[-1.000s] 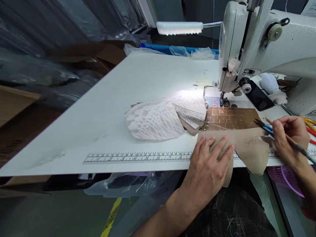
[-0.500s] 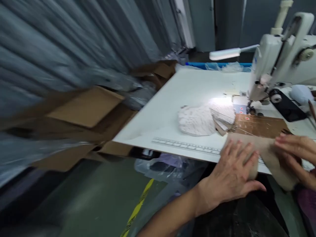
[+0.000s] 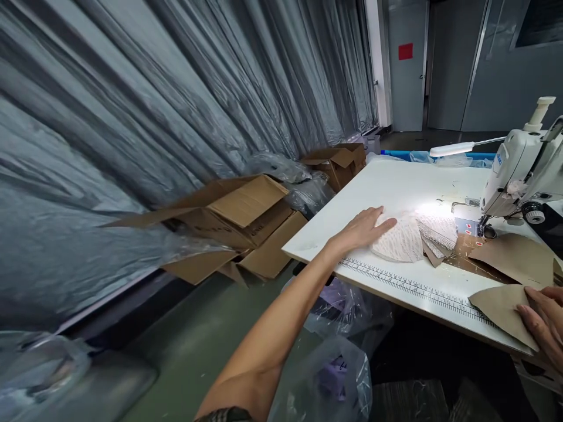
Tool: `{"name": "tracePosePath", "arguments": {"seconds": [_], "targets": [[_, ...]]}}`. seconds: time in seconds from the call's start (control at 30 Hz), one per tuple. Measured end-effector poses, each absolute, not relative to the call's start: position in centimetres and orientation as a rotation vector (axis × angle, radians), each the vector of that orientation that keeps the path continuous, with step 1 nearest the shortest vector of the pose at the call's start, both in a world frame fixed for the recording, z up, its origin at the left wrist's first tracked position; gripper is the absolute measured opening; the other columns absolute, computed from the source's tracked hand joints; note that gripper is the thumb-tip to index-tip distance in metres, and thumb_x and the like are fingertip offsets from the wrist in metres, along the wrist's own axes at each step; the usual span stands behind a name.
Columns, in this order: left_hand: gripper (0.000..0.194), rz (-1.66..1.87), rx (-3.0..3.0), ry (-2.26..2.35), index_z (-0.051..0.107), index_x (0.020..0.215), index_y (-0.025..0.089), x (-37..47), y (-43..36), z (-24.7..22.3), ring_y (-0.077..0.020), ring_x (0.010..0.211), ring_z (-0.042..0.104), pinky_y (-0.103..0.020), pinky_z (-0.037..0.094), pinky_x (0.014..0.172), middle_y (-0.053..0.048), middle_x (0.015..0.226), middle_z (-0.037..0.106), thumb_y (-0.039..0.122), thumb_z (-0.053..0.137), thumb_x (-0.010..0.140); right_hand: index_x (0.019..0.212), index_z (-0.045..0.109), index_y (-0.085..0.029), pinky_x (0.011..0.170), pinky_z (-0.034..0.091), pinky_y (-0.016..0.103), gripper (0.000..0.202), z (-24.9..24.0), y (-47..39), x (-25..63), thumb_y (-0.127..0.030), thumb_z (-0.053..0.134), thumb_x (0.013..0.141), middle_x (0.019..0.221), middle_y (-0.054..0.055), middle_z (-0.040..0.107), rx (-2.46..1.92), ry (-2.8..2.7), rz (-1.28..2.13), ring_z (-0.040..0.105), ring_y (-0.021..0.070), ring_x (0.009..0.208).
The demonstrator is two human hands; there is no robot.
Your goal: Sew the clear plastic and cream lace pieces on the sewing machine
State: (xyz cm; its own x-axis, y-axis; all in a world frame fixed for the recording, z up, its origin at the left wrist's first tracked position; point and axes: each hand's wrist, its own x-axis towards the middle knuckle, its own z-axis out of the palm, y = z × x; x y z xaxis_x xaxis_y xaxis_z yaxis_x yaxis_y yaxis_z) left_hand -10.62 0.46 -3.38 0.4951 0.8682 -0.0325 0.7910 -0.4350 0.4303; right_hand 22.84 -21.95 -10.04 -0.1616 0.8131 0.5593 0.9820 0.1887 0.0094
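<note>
Several white textured pieces [image 3: 401, 241] lie on the surface [image 3: 407, 181] | your left hand [image 3: 363, 230] rests unclenched at their edge | your right hand [image 3: 545, 316] grips the nearer tan piece [image 3: 499, 306].

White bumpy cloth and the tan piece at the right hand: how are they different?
The white cloth looks rippled; the tan piece looks plain. The left hand is at the white cloth; fingers of the right hand touch the tan piece. The white cloth lies behind the printed ruler; the tan piece covers part of it. Both lie on the white table.
</note>
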Motion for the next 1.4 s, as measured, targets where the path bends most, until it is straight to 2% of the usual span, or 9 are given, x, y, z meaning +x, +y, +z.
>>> {"name": "tracePosePath", "arguments": {"seconds": [0.13,0.3,0.4,0.57,0.73,0.9,1.13,1.27,1.4], "targets": [[0.064,0.416,2.373,1.320,0.052,0.138,0.017,-10.1,-0.2,-3.5,-0.0305,0.128,0.055,-0.045,0.043,0.108,-0.014,0.140,0.054,0.064,0.041,0.095,0.110,0.068,-0.017,0.069,0.055,0.039,0.043,-6.7,-20.7,19.9,-0.045,0.037,0.100,0.104,0.014,0.064,-1.580,-2.141,-0.552,0.065,0.0256,0.084],[0.053,0.614,2.537,1.310,0.054,0.129,0.019,-10.4,-2.3,-4.2,-0.0330,0.138,0.044,-0.057,0.034,0.113,-0.015,0.148,0.046,0.057,0.054,0.093,0.118,0.062,-0.020,0.063,0.057,0.032,0.035,-4.4,-18.7,15.9,-0.040,0.038,0.101,0.107,0.011,0.065,-1.394,-2.137,-0.450,0.068,0.0210,0.083],[0.047,0.772,2.640,1.244,0.053,0.114,0.015,-10.0,-4.3,-5.4,-0.0314,0.123,0.058,-0.061,0.036,0.111,-0.015,0.131,0.061,0.053,0.063,0.089,0.135,0.052,-0.019,0.075,0.059,0.038,0.040,-3.9,-17.3,13.7,-0.036,0.041,0.100,0.115,0.015,0.063,-1.319,-2.131,-0.445,0.066,0.0266,0.099],[0.032,0.982,2.803,0.861,0.056,0.109,0.014,-8.6,-8.3,-7.1,-0.0229,0.093,0.071,-0.043,0.054,0.092,-0.009,0.099,0.072,0.044,0.054,0.097,0.155,0.022,-0.017,0.092,0.052,0.056,0.065,-4.2,-15.3,11.7,-0.027,0.048,0.096,0.139,0.023,0.051,-1.236,-2.246,-0.621,0.050,0.0384,0.124],[0.046,0.852,2.486,0.716,0.061,0.117,0.016,-8.8,-9.3,-5.7,-0.0220,0.102,0.069,-0.032,0.053,0.085,-0.008,0.110,0.072,0.054,0.041,0.101,0.152,0.028,-0.018,0.094,0.050,0.058,0.062,-5.3,-14.4,12.2,-0.014,0.047,0.093,0.132,0.018,0.058,-1.285,-2.406,-0.575,0.047,0.0385,0.128],[0.045,0.663,2.326,0.744,0.062,0.068,0.016,-9.5,-7.4,-3.3,-0.0116,0.055,0.054,-0.022,0.037,0.055,0.001,0.059,0.059,0.038,0.041,0.102,0.156,0.021,-0.021,0.097,0.053,0.055,0.067,-5.6,-14.1,12.7,-0.007,0.039,0.093,0.137,0.015,0.058,-1.221,-2.376,-0.604,0.050,0.0334,0.130],[0.037,0.921,2.387,1.353,0.049,0.068,0.018,-10.1,-0.9,0.2,-0.0153,0.064,0.050,-0.026,0.033,0.061,-0.001,0.068,0.054,0.032,0.040,0.101,0.144,0.043,-0.017,0.098,0.053,0.050,0.060,-3.8,-14.0,13.0,-0.001,0.039,0.087,0.133,0.015,0.061,-1.045,-2.256,-0.639,0.055,0.0296,0.126],[0.046,0.471,2.421,1.261,0.039,0.061,0.020,-10.0,1.2,-0.8,-0.0149,0.062,0.048,-0.027,0.038,0.064,-0.001,0.067,0.050,0.043,0.043,0.100,0.127,0.052,-0.020,0.087,0.055,0.044,0.046,-3.2,-14.0,13.5,-0.005,0.042,0.085,0.115,0.011,0.068,-1.158,-2.250,-0.563,0.063,0.0274,0.108],[0.036,0.586,2.715,1.178,0.049,0.074,0.018,-9.0,-1.2,-3.8,-0.0191,0.079,0.059,-0.041,0.046,0.088,-0.005,0.087,0.062,0.043,0.050,0.099,0.118,0.052,-0.019,0.079,0.052,0.041,0.040,-3.4,-14.3,13.9,-0.006,0.041,0.083,0.108,0.012,0.067,-1.202,-2.215,-0.650,0.064,0.0271,0.100]]}}
